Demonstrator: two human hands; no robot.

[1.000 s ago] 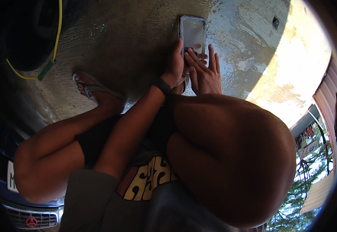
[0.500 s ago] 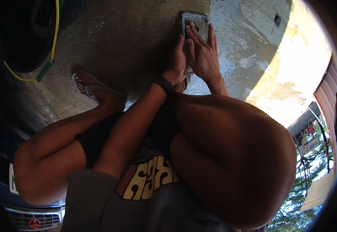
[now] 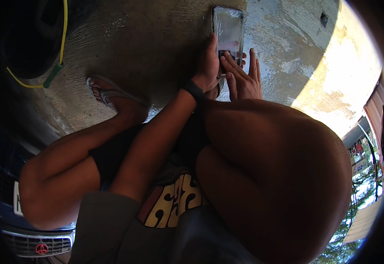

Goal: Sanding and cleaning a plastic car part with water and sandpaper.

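A rectangular, glassy panel with a dark rim [image 3: 228, 25] is held out over the floor, its pale face wet and shiny. My left hand [image 3: 208, 64], with a dark band at the wrist, grips its near part from the left. Some of its fingertips show past the panel's right edge. My right hand [image 3: 244, 80] lies over the near end, fingers stretched out and spread. Its front fingertips press a small dark pad [image 3: 222, 53] on the panel's face; the pad's exact kind is unclear. The right forearm is hidden behind my raised knee.
My sandalled foot [image 3: 108, 94] rests on the wet concrete floor [image 3: 156, 26]. A yellow cord with a green sleeve [image 3: 53, 75] hangs by a dark rounded object [image 3: 29, 44]. A vehicle's grille [image 3: 38, 244] is at lower left. Sunlit ground [image 3: 333, 83] lies to the right.
My right hand has slid with the dark pad from the panel's far half to its near end, uncovering its face. The panel sits slightly farther away and to the right.
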